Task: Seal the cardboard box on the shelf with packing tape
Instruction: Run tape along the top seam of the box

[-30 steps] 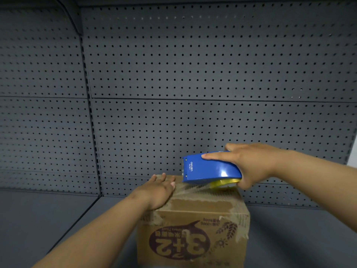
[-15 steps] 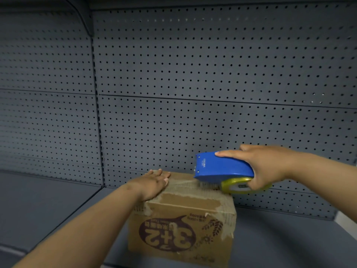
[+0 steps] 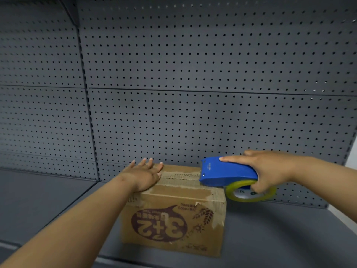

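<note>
Pressing down with the left hand, palm flat, fingers straight and a little spread, on the left part of the top of the cardboard box. Gripping the blue tape dispenser with the right hand: forefinger laid straight along its top, the other fingers curled down round the back end by the roll of yellowish clear tape (thumb hidden behind the dispenser). Holding the dispenser's front end down on the right part of the box top, over the middle seam, with the roll hanging out past the box's right edge.

Between the two hands, along the seam, a pale wrinkled strip of tape, with torn patches and peeled paper beside it on the flaps.

Below, the box itself, brown and worn, standing on the dark grey shelf near the back panel. On its front, printed in dark purple and upside down, a large "3+2" with a wheat-ear drawing to the right.

Behind everything, a grey pegboard panel, crossed by a horizontal join and divided by an upright post on the left. At the far right edge, a sliver of pale wall.
</note>
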A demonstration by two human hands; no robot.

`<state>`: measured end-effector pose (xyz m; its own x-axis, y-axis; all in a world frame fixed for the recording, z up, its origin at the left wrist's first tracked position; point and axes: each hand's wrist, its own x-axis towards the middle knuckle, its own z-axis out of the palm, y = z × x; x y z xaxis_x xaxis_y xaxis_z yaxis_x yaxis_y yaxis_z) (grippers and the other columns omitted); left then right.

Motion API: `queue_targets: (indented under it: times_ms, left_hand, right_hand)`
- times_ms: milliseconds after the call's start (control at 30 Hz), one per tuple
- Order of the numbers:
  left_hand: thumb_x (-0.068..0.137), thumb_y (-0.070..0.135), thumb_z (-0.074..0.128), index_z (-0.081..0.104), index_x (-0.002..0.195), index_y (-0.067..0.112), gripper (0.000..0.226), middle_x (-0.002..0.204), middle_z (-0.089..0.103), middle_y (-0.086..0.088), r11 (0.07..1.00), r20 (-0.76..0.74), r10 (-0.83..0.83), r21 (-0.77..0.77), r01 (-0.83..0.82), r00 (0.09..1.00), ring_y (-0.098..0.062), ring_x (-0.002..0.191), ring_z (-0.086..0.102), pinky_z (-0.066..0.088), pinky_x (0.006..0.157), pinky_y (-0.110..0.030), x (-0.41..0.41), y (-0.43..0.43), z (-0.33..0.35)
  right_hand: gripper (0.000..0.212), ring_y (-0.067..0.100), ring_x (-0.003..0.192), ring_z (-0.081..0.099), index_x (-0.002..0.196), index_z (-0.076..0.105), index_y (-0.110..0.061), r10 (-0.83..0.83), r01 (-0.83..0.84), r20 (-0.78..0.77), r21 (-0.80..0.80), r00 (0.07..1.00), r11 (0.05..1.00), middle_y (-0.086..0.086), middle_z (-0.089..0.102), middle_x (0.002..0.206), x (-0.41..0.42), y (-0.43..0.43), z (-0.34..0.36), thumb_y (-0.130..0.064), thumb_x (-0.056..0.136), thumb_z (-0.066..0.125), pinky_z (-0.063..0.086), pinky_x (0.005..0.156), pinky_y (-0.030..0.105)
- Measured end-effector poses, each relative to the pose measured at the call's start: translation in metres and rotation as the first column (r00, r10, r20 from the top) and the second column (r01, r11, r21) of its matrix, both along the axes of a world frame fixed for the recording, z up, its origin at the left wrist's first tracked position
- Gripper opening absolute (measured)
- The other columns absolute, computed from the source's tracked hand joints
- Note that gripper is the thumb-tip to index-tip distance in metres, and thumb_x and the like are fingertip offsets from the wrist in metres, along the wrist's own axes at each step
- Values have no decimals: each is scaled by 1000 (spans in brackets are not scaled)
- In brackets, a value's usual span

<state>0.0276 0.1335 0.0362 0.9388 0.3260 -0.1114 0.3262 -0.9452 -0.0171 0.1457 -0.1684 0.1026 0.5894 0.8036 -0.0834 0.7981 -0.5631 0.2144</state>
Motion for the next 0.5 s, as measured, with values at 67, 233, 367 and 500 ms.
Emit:
queue_targets:
  times_ms: [67,233,367,500]
  left_hand:
    - [101,39,13,-6,150,32,54,160,-13,-4,992,37,-14,125,9,999,-21,148,-11,-5,119,-43,1,-5,4]
    - [100,26,31,11,150,32,54,161,6,3,993,183,-73,-78,89,980,-20,148,8,6,119,-41,18,-45,18]
    - [97,52,17,6,148,42,53,161,1,6,978,90,-76,-187,92,993,-24,148,2,7,118,-52,32,-64,5]
    - [93,60,10,3,147,47,56,161,-4,8,989,-4,-49,-140,48,999,-23,148,-2,1,117,-54,39,-64,-4]
  right_hand:
    - [97,13,80,53,117,-13,-78,-1,1,0,-17,1000,1000,-8,41,98,0,3,3,-37,72,62,51,69,31]
    - [95,19,78,55,129,-1,-71,-13,13,12,-49,1000,999,-11,33,93,-1,11,12,-33,72,64,50,64,34]
    - [94,16,74,53,128,-2,-72,-12,13,3,-73,1000,997,-11,33,92,1,15,12,-34,72,64,44,58,29]
    - [99,6,73,45,130,-6,-71,7,-8,-28,-57,1000,998,-7,37,92,5,12,8,-48,70,70,38,59,25]
